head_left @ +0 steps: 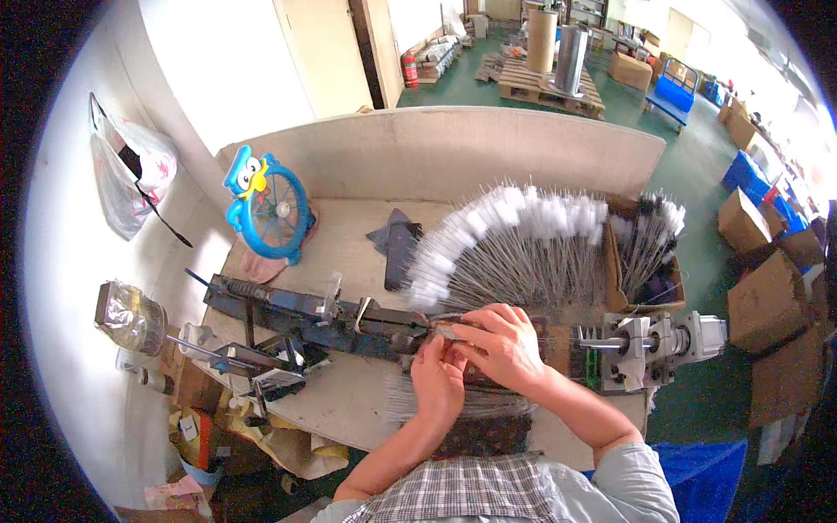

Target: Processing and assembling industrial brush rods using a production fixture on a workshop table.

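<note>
Both my hands meet at the middle of a long dark metal bench machine (292, 312). My left hand (438, 382) is closed, with thumb and fingertips pressed together beside the machine's jaw end. From the right, my right hand (504, 347) reaches over with its fingers bent in a pinch. A small greyish piece (447, 331) shows at the fingertips; its kind is too small to tell. Just beyond the hands, many thin wire brushes with white bristle ends (523, 227) lie fanned out. Loose thin wires (405, 397) lie under my left wrist.
To the right stands a motor with a shaft and clamp blocks (645, 344). A cardboard box (645, 296) holds dark and white brushes. A blue cartoon-headed fan (279, 213) and a dark phone-like slab (401, 255) are on the bench. A low board (453, 152) edges its far side.
</note>
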A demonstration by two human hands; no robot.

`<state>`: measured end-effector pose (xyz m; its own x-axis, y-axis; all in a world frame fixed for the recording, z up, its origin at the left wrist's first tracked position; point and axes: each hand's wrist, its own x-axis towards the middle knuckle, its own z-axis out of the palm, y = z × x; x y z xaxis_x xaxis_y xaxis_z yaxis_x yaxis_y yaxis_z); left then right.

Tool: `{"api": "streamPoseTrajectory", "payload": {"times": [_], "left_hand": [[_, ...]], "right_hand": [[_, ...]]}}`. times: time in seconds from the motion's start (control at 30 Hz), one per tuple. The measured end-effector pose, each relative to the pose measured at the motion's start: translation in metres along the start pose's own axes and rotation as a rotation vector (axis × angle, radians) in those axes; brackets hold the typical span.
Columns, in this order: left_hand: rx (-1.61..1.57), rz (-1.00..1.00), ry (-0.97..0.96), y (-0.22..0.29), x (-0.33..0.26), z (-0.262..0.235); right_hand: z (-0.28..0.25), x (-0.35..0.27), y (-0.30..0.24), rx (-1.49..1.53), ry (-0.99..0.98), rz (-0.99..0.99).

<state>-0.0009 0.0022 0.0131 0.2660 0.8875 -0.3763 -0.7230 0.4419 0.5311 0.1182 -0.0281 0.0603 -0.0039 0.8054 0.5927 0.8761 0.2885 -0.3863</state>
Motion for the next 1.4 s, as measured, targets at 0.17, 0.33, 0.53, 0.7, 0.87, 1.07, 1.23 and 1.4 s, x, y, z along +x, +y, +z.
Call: {"api": "streamPoseTrajectory", "payload": {"times": [0.17,0.33,0.53,0.7,0.87,1.07,1.23,1.4], "left_hand": [[0.064,0.068,-0.055,-0.004,-0.002,-0.001],[0.062,0.068,-0.086,-0.004,0.001,0.000],[0.047,0.023,-0.045,-0.002,0.000,0.002],[-0.039,0.004,-0.073,-0.001,0.001,-0.001],[-0.086,-0.021,-0.019,0.006,-0.004,0.004],[0.035,-0.063,-0.092,0.014,-0.009,-0.002],[0.158,-0.075,-0.086,0.012,-0.011,-0.002],[0.343,-0.121,-0.137,0.010,-0.020,-0.009]], "right_hand": [[-0.001,-0.005,0.004,-0.012,-0.022,0.021],[-0.002,-0.002,0.004,-0.032,-0.022,0.003],[0.006,-0.001,0.006,-0.001,-0.013,-0.004],[0.013,0.003,0.002,-0.026,-0.004,0.046],[-0.002,0.002,-0.002,-0.043,0.029,0.087],[-0.008,-0.022,0.007,-0.184,-0.140,0.069],[-0.013,-0.026,0.011,-0.115,-0.116,0.081],[-0.033,-0.025,0.013,-0.027,-0.029,0.078]]}}
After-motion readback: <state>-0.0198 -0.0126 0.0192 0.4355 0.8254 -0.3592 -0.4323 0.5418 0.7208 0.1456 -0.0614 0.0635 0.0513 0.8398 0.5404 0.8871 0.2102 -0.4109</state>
